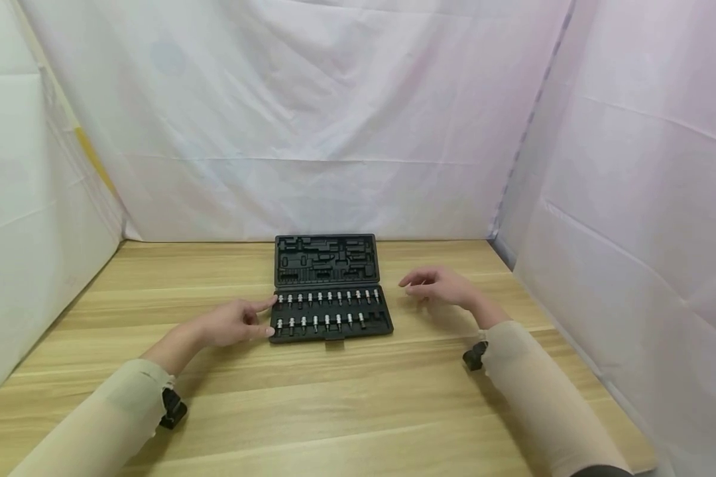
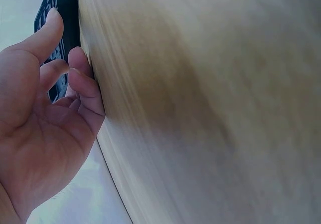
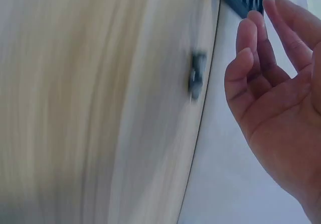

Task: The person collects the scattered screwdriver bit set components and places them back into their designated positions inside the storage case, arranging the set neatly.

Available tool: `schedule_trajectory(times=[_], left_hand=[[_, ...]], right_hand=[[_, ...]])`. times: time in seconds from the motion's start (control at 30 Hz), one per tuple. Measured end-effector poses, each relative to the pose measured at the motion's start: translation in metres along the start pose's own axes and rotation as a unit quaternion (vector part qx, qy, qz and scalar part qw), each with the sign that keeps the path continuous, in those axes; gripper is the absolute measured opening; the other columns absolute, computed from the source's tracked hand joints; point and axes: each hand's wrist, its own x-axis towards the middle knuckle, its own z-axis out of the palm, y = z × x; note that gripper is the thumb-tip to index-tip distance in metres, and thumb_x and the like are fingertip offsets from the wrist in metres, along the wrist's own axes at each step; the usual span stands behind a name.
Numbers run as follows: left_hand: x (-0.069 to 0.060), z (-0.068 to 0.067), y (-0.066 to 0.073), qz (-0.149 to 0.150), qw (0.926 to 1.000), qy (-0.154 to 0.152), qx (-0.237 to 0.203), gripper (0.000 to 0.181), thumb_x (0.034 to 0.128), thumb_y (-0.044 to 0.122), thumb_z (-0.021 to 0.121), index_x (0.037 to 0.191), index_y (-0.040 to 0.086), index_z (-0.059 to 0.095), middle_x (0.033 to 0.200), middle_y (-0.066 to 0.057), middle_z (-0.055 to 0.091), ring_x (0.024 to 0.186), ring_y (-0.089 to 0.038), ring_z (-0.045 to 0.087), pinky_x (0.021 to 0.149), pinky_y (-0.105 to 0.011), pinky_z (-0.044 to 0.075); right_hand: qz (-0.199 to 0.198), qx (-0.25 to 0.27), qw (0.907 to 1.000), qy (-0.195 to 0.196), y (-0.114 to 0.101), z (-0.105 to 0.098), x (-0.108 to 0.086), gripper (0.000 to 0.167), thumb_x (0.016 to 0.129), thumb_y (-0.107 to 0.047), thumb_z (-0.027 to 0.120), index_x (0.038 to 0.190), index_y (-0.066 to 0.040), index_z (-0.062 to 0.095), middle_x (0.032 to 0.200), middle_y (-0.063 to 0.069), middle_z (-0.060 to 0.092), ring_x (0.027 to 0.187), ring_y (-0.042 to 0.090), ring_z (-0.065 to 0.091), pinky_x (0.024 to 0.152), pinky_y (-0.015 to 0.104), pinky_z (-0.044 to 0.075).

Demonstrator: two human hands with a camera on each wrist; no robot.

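Observation:
A black socket case [image 1: 335,288] lies unfolded on the wooden table. Two rows of silver bit sockets [image 1: 329,296] fill its lower half; the front row stops short of the right end, where slots are bare. The upright lid half [image 1: 327,260] shows moulded recesses. At the case's left edge is my left hand [image 1: 233,322], thumb by the front corner and forefinger stretched to the back row. Its other fingers bend loosely in the left wrist view. My right hand [image 1: 440,286] hovers right of the case, apart from it, fingers relaxed and holding nothing.
The wooden table [image 1: 334,411] reaches back to a white sheet [image 1: 310,132], with more sheeting on both sides. Each wrist carries a small black device [image 1: 173,407]. In the right wrist view a blurred dark object [image 3: 197,76] shows near the table's edge.

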Motion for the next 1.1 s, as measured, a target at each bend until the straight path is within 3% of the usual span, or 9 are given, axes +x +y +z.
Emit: schedule_trajectory(times=[0.13,0.27,0.37,0.57,0.83,1.1], left_hand=[[0.000,0.000,0.000,0.000,1.0000,-0.001,-0.003,0.086,0.1031,0.038,0.077,0.173,0.015,0.033,0.093,-0.009,0.064,0.080,-0.020,0.052,0.068,-0.030,0.050],[0.000,0.000,0.000,-0.001,1.0000,-0.001,-0.009,0.086,0.1030,0.038,0.078,0.173,0.016,0.033,0.092,-0.008,0.063,0.078,-0.019,0.052,0.066,-0.029,0.050],[0.000,0.000,0.000,-0.002,1.0000,-0.002,-0.009,0.086,0.1028,0.039,0.078,0.173,0.017,0.034,0.092,-0.008,0.063,0.078,-0.019,0.052,0.066,-0.029,0.050],[0.000,0.000,0.000,-0.001,1.0000,-0.002,-0.008,0.086,0.1029,0.039,0.077,0.173,0.017,0.033,0.093,-0.008,0.063,0.078,-0.019,0.051,0.067,-0.029,0.049],[0.000,0.001,-0.001,0.002,1.0000,-0.002,-0.005,0.086,0.1025,0.039,0.078,0.173,0.016,0.034,0.091,-0.007,0.063,0.076,-0.018,0.050,0.065,-0.029,0.049],[0.001,0.000,-0.001,0.004,1.0000,-0.001,-0.007,0.085,0.1031,0.038,0.077,0.173,0.016,0.033,0.087,-0.006,0.059,0.075,-0.017,0.049,0.064,-0.028,0.048]], right_hand=[[0.027,-0.019,0.9992,0.023,0.016,-0.016,-0.007,0.032,0.107,-0.029,0.073,0.135,-0.014,0.077,0.119,0.007,0.079,0.104,0.023,0.069,0.089,0.039,0.057],[0.021,-0.034,0.9987,0.031,0.029,-0.025,-0.012,0.029,0.106,-0.019,0.072,0.133,-0.011,0.077,0.121,0.011,0.078,0.105,0.024,0.067,0.088,0.038,0.055],[0.018,-0.048,0.9982,0.031,0.036,-0.027,-0.013,0.025,0.104,-0.015,0.074,0.128,-0.010,0.079,0.121,0.012,0.078,0.105,0.023,0.066,0.088,0.037,0.053],[0.049,-0.042,0.9977,0.021,0.047,-0.029,-0.014,0.017,0.101,-0.012,0.077,0.118,-0.012,0.082,0.113,0.010,0.078,0.092,0.022,0.063,0.077,0.032,0.055],[0.050,-0.057,0.9971,0.008,0.053,-0.029,-0.009,0.014,0.101,-0.011,0.078,0.115,-0.011,0.081,0.110,0.008,0.079,0.086,0.019,0.060,0.072,0.030,0.053],[0.046,-0.088,0.9951,0.004,0.053,-0.029,-0.009,0.013,0.101,-0.011,0.077,0.114,-0.011,0.082,0.116,0.010,0.079,0.102,0.021,0.065,0.086,0.032,0.051]])
